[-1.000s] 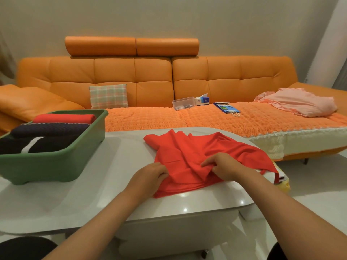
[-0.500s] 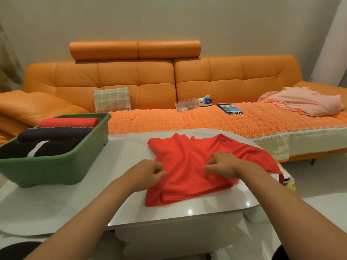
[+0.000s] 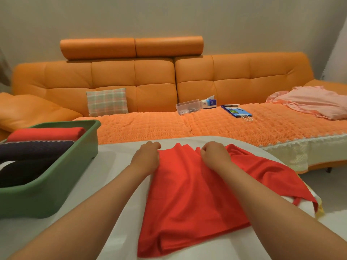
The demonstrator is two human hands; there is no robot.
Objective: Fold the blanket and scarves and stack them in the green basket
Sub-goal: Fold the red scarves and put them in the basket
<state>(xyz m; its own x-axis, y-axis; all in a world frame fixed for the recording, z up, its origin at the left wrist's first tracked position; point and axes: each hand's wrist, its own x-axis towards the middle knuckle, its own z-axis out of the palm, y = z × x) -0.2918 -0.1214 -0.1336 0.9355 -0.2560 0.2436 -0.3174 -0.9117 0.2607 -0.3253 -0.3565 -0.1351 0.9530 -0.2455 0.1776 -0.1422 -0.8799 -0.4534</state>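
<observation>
Head view, entries from lower frame to upper.

1. Bench [image 3: 112, 162], white and glossy. A bare strip lies between basket and cloth at centre left, judged enough for squaring folds. Only a thin margin remains beyond the hands before the far rim.
2. Red scarf [image 3: 187, 199], centre frame, doubled over on the bench but not yet compact. Its near edge sits close to the bench's near rim. Its right side is rumpled, and one corner hangs over the right rim, so it may slide off.
3. Left hand [image 3: 146, 156]: fingers curled, pinching the scarf's far left corner.
4. Right hand [image 3: 214, 154]: fingers curled, clamped on bunched fabric at the far edge.
5. Green basket [image 3: 56, 186], left of frame, on the bench, apart from the scarf. It holds a black piece [image 3: 22, 171], a dark knit piece [image 3: 33, 149] and a red piece [image 3: 45, 134], all folded and side by side. Little floor shows, so further items likely go on top.
6. Sofa [image 3: 155, 87], upper frame. A pink cloth [image 3: 315, 104] lies unfolded at right, possibly the blanket.

Progress: judged well past half. This scarf needs more folds and stowing, and the pink cloth is untouched.
</observation>
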